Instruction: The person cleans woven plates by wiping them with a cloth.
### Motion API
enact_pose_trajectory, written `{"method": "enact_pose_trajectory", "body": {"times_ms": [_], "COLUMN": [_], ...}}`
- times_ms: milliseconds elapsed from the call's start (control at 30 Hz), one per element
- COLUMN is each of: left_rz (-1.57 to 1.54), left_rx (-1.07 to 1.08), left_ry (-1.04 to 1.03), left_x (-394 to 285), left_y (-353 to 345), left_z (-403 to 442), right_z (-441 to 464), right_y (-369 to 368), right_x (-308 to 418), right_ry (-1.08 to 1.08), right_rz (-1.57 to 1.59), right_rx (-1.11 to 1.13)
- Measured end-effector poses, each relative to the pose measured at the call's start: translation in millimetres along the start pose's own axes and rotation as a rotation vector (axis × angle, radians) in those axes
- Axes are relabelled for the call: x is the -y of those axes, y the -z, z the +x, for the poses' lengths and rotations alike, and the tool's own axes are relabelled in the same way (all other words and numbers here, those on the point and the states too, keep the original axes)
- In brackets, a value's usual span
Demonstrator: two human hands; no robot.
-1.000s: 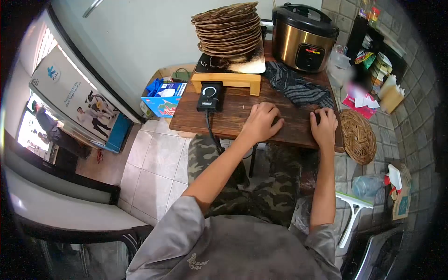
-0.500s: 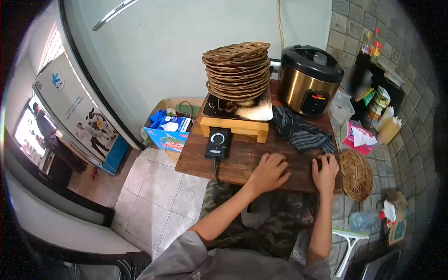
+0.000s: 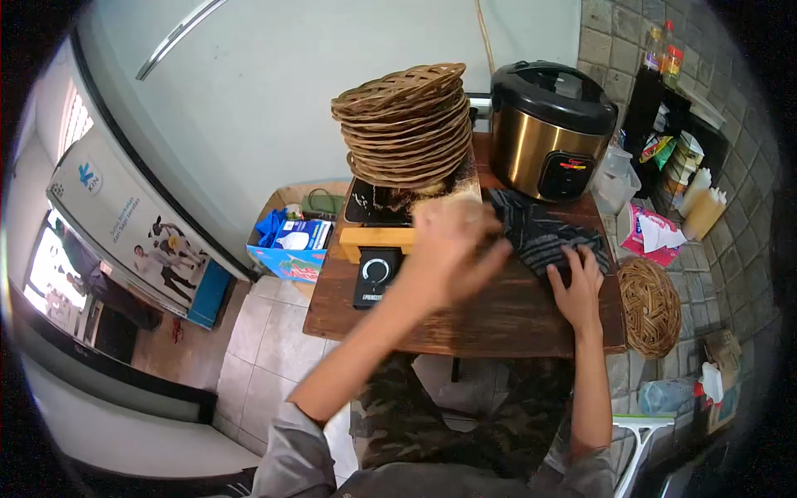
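Woven stack: brown wicker baskets, nested rim on rim, on the glossy black plate over the wooden stand. Piling done as far as I can see (exact no. hard to count, rims overlap); top one a bit askew.

L hand: up over front edge of plate + stand, below the stack. Badly blurred; thumb looks apart from fingers, but can't tell if anything's gripped or touched.

R hand: palm down nr right side of table, fingers spread, nothing pinched. Fingertips at near edge of the cloth, appear to be touching it.

Striped cloth: dark grey/black, on table betw. stand and R hand, in front of the cooker. Bunched, neither folded nor laid flat, so judged unfinished if tidying counts.

Lone basket: one wicker pc., off the table's right side, well apart from stack. Only one I see outside the pile; neither hand on it.

Dial box: black control w/ round knob, at front of stand, close by L forearm. Setting unreadable from here.

Rice cooker: gold body, black lid, back right of table. Lid down; neither hand on it.

Right side: pink tissue pack, sauce bottles beyond it. Untouched.
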State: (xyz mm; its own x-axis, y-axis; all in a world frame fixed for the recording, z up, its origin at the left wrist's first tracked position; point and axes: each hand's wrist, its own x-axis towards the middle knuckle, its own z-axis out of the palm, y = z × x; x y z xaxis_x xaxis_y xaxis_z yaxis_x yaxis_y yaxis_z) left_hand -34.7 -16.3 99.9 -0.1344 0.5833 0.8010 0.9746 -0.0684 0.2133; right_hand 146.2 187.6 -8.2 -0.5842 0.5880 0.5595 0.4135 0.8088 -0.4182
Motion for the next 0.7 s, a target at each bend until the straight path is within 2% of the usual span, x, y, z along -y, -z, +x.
{"method": "enact_pose_trajectory", "body": {"times_ms": [33,67,133,233,267,333,467,533,700], "left_rz": [0.106,0.065,0.342,0.546,0.543,0.538,0.571,0.519,0.364], "left_rx": [0.005,-0.030,-0.211,-0.397,-0.397,-0.108,-0.198,-0.347,-0.473], "left_ry": [0.070,0.012,-0.087,0.083,0.081,0.323,0.259,0.130,-0.027], "left_x": [9,31,62,108,118,132,151,149,113], "left_y": [13,21,40,37,39,46,53,62,84], "left_z": [21,41,75,94,93,90,85,88,103], "right_z": [-1,-3,-3,-4,-4,-5,-7,-6,-5], "right_y": [1,2,2,2,1,0,3,8,2], "right_x": [-1,-4,-5,-4,-2,1,2,6,2], "right_ry": [-0.014,-0.032,-0.039,-0.040,-0.042,0.038,0.064,0.050,0.089], "right_rz": [-0.002,-0.006,0.015,0.041,0.039,0.021,0.014,0.022,0.036], "right_rx": [0.034,0.070,0.019,0.080,0.077,0.048,0.071,0.100,0.108]}}
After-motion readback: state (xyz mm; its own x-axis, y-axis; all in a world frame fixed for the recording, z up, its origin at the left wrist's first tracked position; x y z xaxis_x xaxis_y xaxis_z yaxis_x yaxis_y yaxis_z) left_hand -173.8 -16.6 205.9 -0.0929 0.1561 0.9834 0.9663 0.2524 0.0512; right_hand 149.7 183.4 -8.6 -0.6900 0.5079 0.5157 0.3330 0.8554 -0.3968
